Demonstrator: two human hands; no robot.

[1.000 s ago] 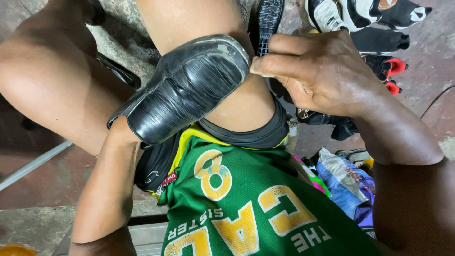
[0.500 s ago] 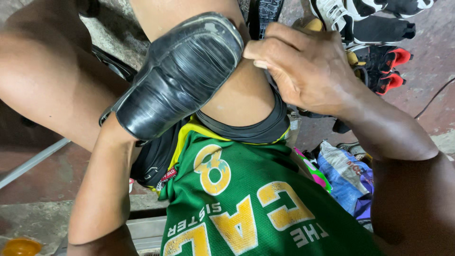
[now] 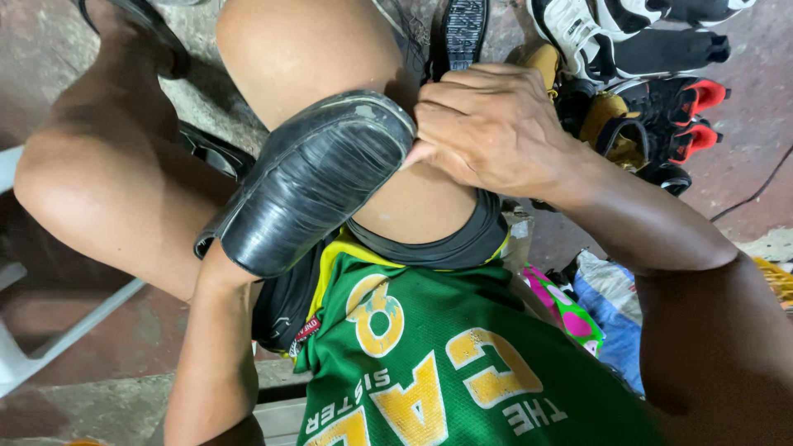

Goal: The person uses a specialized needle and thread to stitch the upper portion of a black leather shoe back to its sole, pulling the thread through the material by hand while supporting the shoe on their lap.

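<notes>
A worn black shoe [image 3: 310, 182] lies sole-up across my right knee [image 3: 306, 58]. My left wrist [image 3: 216, 277] runs into the shoe's heel end, and my left hand is hidden inside or behind the shoe, holding it up. At the toe, my right hand [image 3: 491, 128] pinches the sole's edge, its fingertips pressed against the rim. I sit in a green jersey [image 3: 438, 372] with yellow print.
Several shoes lie on the floor at the upper right: a white and black sneaker [image 3: 578, 33], black and red ones [image 3: 690, 107], a tan one [image 3: 611, 124]. Coloured bags [image 3: 591, 310] lie by my right side. A white plastic chair leg [image 3: 74, 330] stands at the left.
The shoe stays on my knee and my right hand keeps its pinch at the toe edge. My head has leaned in, so everything looks closer and a little lower.
</notes>
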